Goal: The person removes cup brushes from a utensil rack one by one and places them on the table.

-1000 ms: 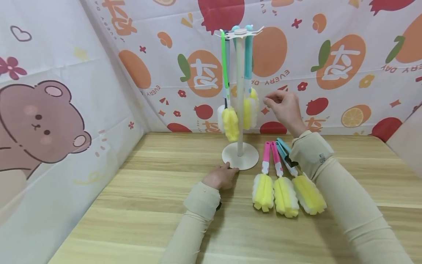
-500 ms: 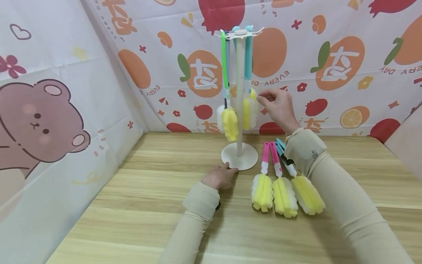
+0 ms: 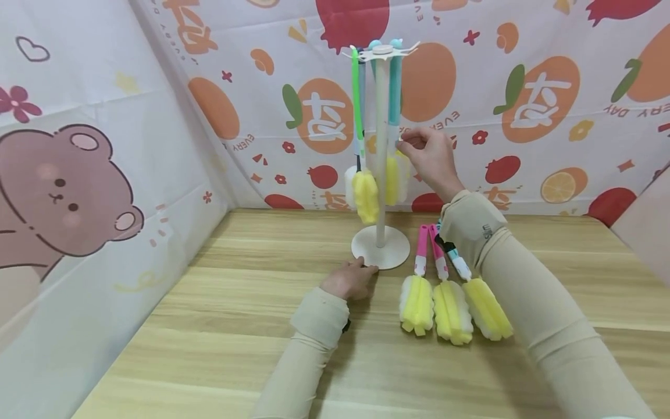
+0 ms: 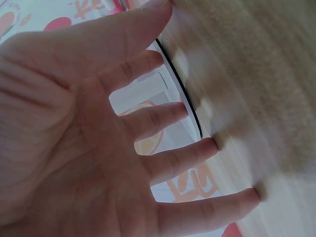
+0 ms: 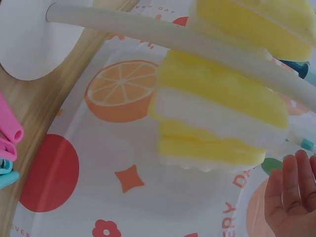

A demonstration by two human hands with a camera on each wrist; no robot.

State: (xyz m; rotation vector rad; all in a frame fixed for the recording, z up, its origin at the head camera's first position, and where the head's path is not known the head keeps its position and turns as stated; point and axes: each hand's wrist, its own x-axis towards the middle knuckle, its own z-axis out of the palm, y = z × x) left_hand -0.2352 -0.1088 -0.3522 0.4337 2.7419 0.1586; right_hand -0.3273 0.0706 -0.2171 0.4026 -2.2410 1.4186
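Note:
A white stand (image 3: 381, 180) with a round base and hooks on top holds several hanging bottle brushes. On its left hang a green-handled brush (image 3: 358, 99) and one behind it; turquoise-handled brushes (image 3: 394, 96) hang on its right. My left hand (image 3: 345, 281) rests at the base's front edge, its fingers spread and nearly straight with tips down on the table in the left wrist view. Raised beside the turquoise brushes, my right hand (image 3: 431, 160) has its fingertips right at a brush's neck. The right wrist view shows extended fingers (image 5: 296, 190) close to that neck; the thumb is hidden there.
On the wooden table (image 3: 235, 326), right of the base, lie two pink-handled brushes (image 3: 419, 305) and a blue-handled brush (image 3: 487, 308) with yellow-and-white sponge heads. My right forearm passes over the blue one. A printed fruit cloth (image 3: 544, 174) stands behind, another cloth at left.
My right hand has moved left and slightly up, from beside the hanging sponges to the neck of a turquoise-handled brush. My left hand and the stand stay in place.

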